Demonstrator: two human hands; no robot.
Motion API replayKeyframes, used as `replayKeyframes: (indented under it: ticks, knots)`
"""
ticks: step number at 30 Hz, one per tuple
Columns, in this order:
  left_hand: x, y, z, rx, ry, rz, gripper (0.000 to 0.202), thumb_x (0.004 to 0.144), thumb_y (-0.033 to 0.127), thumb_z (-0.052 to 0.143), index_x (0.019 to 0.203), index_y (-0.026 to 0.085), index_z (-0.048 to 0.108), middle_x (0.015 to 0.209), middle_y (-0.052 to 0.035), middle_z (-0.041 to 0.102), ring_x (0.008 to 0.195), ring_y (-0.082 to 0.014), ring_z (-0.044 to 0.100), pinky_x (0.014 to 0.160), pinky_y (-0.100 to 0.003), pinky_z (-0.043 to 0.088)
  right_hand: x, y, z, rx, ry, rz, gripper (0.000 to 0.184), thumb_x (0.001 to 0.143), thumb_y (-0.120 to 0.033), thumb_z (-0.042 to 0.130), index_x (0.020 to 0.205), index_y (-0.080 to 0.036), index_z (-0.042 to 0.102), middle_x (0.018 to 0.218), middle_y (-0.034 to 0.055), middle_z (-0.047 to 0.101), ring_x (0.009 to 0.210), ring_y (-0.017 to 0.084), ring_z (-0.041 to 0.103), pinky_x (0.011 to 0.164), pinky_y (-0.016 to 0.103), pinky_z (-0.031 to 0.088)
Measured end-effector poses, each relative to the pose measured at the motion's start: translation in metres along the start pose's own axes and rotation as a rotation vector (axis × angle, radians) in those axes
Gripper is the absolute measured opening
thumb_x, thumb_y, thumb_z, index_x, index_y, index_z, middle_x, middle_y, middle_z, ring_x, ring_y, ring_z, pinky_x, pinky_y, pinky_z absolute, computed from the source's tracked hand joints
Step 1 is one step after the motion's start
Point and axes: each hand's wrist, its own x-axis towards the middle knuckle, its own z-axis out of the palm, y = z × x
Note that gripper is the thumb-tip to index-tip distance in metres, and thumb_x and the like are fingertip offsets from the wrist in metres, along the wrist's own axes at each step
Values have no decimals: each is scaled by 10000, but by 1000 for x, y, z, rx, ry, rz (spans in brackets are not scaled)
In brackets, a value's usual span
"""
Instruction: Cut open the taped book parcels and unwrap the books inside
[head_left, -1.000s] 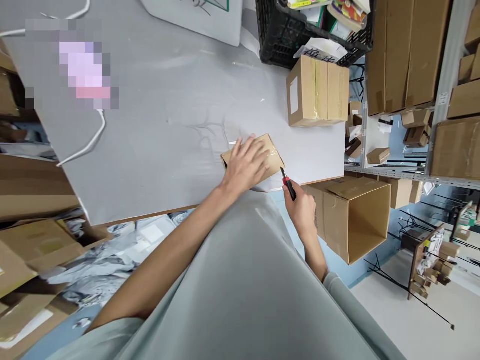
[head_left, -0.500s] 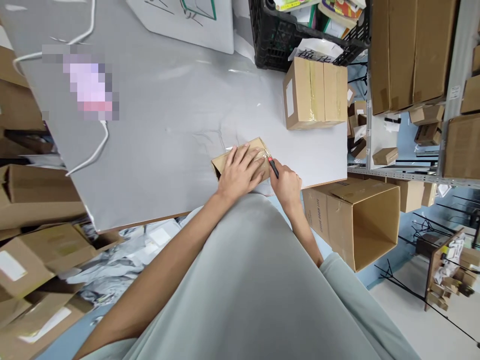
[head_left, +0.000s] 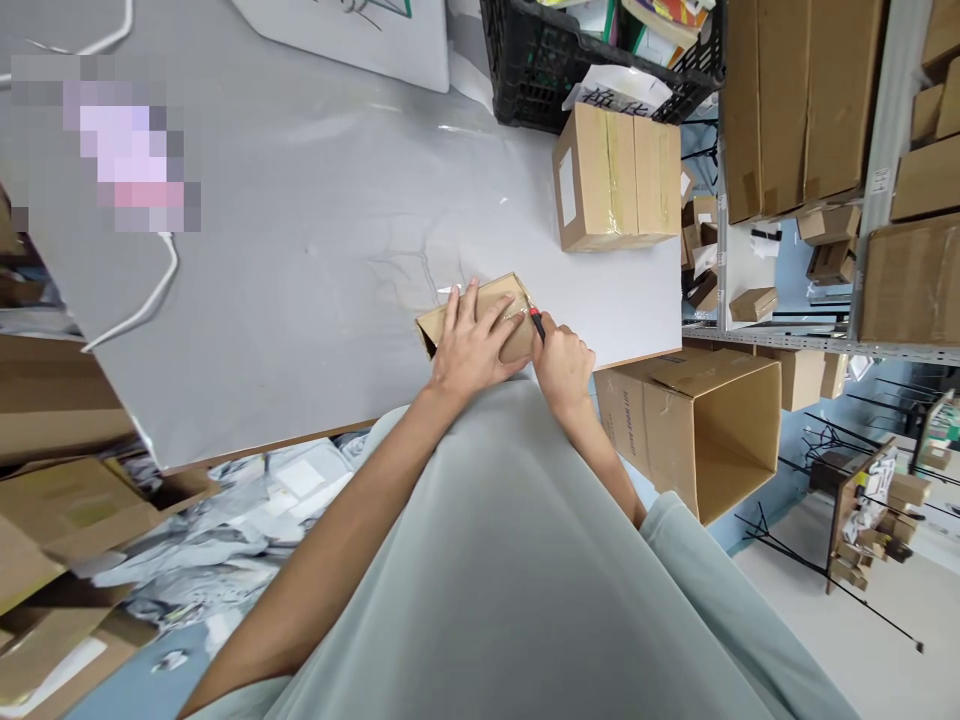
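**Small box pinned, cutter at its edge**

Just right of the frame's centre, near the front edge of the grey tabletop point(head_left: 315, 250), lies a small cardboard box point(head_left: 501, 296). The left hand point(head_left: 472, 345) rests flat on its top, fingers spread and unclenched, pressing down rather than grasping. The right hand point(head_left: 564, 365) sits just beside it at the box's right end, fingers curled tight round a red-and-black cutter point(head_left: 537, 322) whose tip meets the box's upper right edge.

Further up and right on the tabletop stands a larger taped box point(head_left: 615, 180), with a black crate point(head_left: 540, 70) behind it at the top of the frame. An open carton point(head_left: 705, 420) sits below the tabletop at right. A white cable point(head_left: 142, 305) trails across the left.
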Motion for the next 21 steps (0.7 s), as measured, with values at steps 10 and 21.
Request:
replayKeyframes:
  ticks: [10,21]
  knots:
    - [0,-3,-1,19,18,-2,586,863,619,830,1370,338,746,1657,-97,594,1692,-521,266,1368,-791,64,-33,31,9,13,-69,156,387,1172,-326,453,1446,-253,717,1161,150,835,1083,281,790,929,348,559]
    - [-2,2,-8,132,-59,0,1037,795,476,888,1681,175,442,1848,-244,252,1709,-496,237,1375,-736,127,-31,106,97,602,298,233,530,1150,-547,383,1389,-222,726,1054,92,857,899,263,817,852,318,569]
